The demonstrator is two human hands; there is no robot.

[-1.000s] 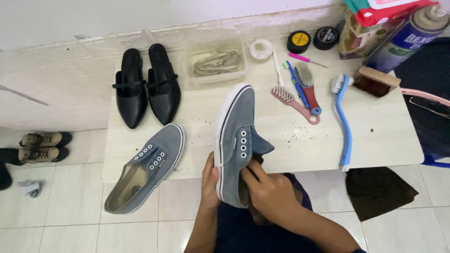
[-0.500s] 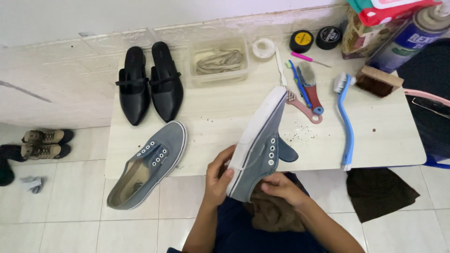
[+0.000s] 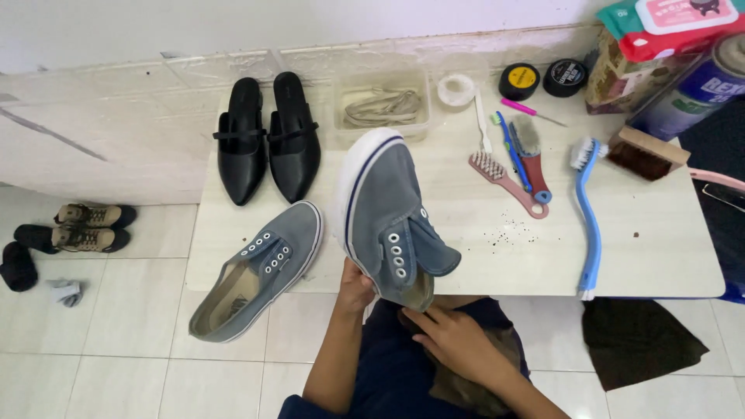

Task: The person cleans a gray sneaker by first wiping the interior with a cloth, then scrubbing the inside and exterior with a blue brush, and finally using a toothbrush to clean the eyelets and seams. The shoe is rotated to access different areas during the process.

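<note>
Grey-blue cloth covers the shoe (image 3: 392, 225) that is being held up over the near edge of the table (image 3: 660, 248). Its white toe is pointing away and its tongue is hanging open to the right. The shoe is being gripped near the heel by the left hand (image 3: 355, 285), with the fingers wrapped around its side. The right hand (image 3: 458, 341) is being kept just under the shoe's heel end, its fingers close together and resting on a brown cloth (image 3: 466, 380) in the lap; whether they touch the shoe cannot be told. A second grey shoe (image 3: 256, 271) is lying on the table's left edge, partly hanging over. Black shoes (image 3: 268, 140) are sitting behind it. Brushes (image 3: 535, 167) are lying to the right.
</note>
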